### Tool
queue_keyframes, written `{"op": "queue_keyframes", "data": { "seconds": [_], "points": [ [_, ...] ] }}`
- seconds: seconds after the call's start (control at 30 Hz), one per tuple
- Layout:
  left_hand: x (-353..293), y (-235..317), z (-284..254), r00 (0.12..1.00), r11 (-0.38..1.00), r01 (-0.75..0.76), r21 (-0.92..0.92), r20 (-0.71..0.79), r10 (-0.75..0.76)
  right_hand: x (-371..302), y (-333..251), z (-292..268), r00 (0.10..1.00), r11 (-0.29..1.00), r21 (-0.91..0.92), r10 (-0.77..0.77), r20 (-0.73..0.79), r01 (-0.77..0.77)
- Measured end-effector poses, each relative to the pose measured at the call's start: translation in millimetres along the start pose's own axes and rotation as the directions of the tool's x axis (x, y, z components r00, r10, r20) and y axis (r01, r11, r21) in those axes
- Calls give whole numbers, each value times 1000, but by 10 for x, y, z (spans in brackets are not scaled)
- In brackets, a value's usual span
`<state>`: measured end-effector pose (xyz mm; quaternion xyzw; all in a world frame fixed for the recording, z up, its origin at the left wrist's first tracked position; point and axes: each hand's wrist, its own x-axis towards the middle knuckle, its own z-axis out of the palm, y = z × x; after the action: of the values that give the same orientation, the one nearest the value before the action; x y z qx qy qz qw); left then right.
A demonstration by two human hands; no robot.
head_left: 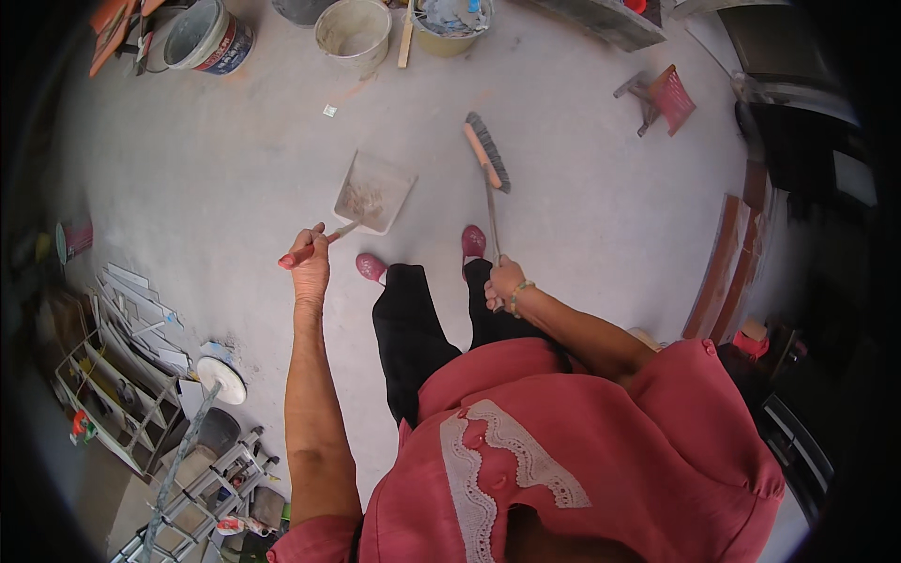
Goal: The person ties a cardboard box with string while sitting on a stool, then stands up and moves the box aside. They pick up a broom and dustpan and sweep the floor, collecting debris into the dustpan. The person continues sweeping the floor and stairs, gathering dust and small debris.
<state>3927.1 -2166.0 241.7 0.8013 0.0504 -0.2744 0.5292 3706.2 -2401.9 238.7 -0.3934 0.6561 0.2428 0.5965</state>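
Note:
My left hand (312, 265) is closed round the red-ended handle of a long-handled dustpan (399, 183). Its pale, square pan lies in front of my feet, with brownish debris (364, 199) inside. To the right, my right hand (505, 281) grips the stick of a broom (484, 150). The broom head is light orange with grey bristles, and it rests on the floor ahead of my right foot, apart from the dustpan. A beaded bracelet circles my right wrist.
Along the far side stand a white bucket (211, 42), a pale bucket (355, 38) and a bucket of greyish stuff (450, 33). A small red-seated stool (668, 98) is at far right. Leaning boards (727, 263) line the right; a metal ladder (211, 493) lies lower left. A paper scrap (329, 111) dots the floor.

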Motion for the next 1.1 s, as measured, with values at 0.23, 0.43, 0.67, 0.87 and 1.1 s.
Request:
{"op": "queue_keyframes", "data": {
  "seconds": [0.23, 0.43, 0.67, 0.87, 1.1],
  "points": [
    [73, -78, -37, 993, 993, -69, 96, 103, 59, -538, -185, -53, 960, 996, 49, 56, 276, -73],
    [107, -160, -825, 989, 995, -68, 75, 140, 57, -876, 329, -67, 1000, 975, 222, -20, 9, 18],
    [201, -241, -1079, 966, 986, -143, 84, 231, 120, -55, 272, 322, 985, 967, 224, -85, -149, 118],
    [167, -284, -698, 967, 936, -217, 276, 191, 168, -576, 797, 1367, 995, 999, -39, 23, 93, -19],
    [246, -247, -1153, 989, 995, -79, 66, 132, 70, -1026, 828, 372, 955, 955, 265, 55, 291, -136]
  ]
}}
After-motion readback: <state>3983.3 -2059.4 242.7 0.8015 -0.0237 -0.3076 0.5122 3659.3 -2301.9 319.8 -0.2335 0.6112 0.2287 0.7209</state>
